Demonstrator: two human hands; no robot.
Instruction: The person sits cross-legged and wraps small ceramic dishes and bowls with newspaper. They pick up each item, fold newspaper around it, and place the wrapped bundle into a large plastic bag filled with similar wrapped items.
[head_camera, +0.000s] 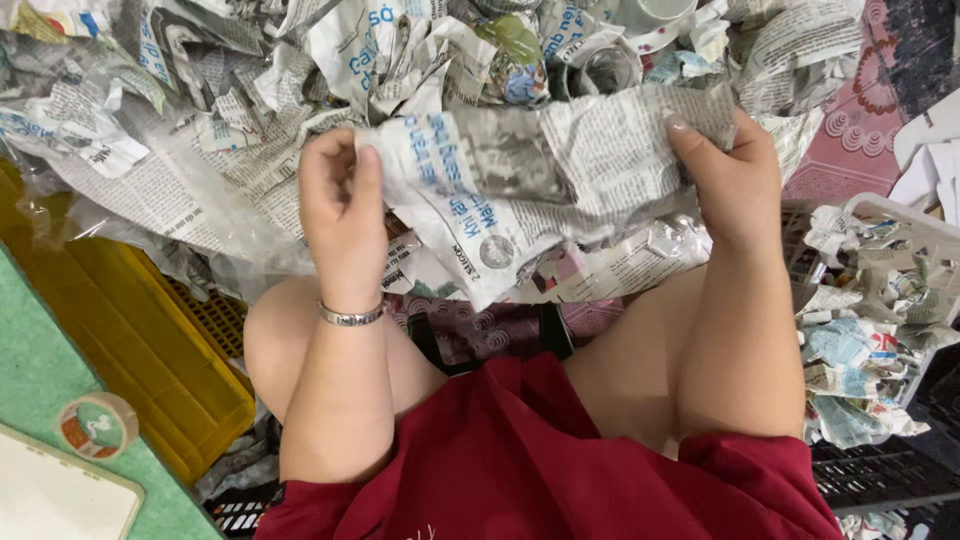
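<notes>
Crumpled newspaper sheet (540, 190) is pinched at both ends by left hand (342, 205) and right hand (735, 175). White basket (900, 225) of paper-wrapped parcels sits right; yellow crate (140, 330) left.

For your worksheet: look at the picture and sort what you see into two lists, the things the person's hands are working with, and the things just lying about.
In use:
- left hand
- right hand
- crumpled newspaper sheet held stretched between them

Lying about:
- heap of crumpled newspaper
- tape roll
- yellow crate
- white basket of paper-wrapped bundles
- white cup
</notes>
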